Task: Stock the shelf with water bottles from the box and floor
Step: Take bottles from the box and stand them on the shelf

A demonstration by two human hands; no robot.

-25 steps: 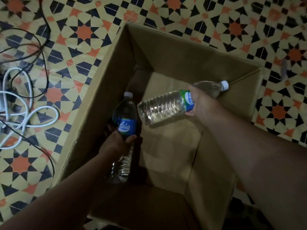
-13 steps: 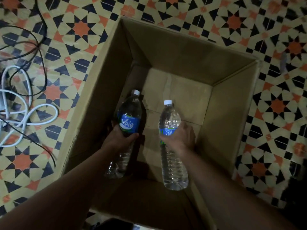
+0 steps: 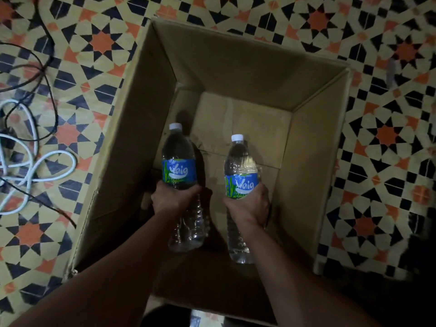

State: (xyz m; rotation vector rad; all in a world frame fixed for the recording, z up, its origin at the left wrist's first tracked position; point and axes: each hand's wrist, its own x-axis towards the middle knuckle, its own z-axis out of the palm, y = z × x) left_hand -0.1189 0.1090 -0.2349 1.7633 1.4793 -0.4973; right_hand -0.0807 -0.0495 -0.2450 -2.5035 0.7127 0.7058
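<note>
Water bottles, left hand [image 3: 173,199] gripping one [image 3: 181,185], right hand [image 3: 247,205] another [image 3: 240,197], over box [image 3: 132,128]

The whole floor [image 3: 389,142] is being covered by patterned tile, cream with black shapes and orange eight-point stars, pretty busy stuff. Over at the left edge, a white cable [image 3: 30,166] is being left in loose loops, with thin black cords [image 3: 50,67] being trailed across it. Everything is being lit pretty dimly.
</note>
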